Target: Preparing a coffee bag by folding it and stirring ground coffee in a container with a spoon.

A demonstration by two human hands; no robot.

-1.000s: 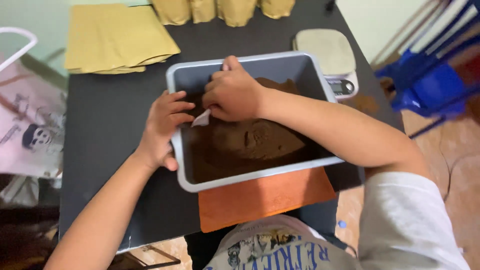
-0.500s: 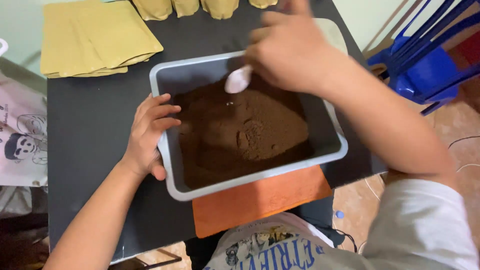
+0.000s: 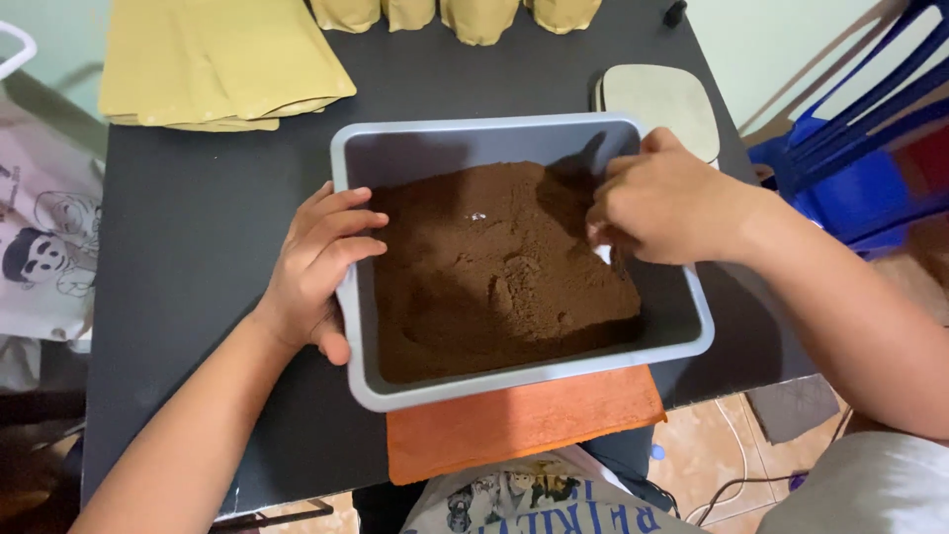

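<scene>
A grey rectangular tub filled with dark brown powder sits on a black table. My left hand grips the tub's left rim, fingers curled over the edge. My right hand reaches into the right side of the tub, fingers closed on a small white scoop that is mostly hidden and dips into the powder.
A stack of flat tan pouches lies at the back left. Filled tan pouches stand along the far edge. A beige scale sits behind the tub. An orange cloth lies under the near rim. Blue chair at right.
My right hand came down from above the tub's far edge into its right side, pushing the scoop into the powder. The left hand kept its hold on the left rim.
</scene>
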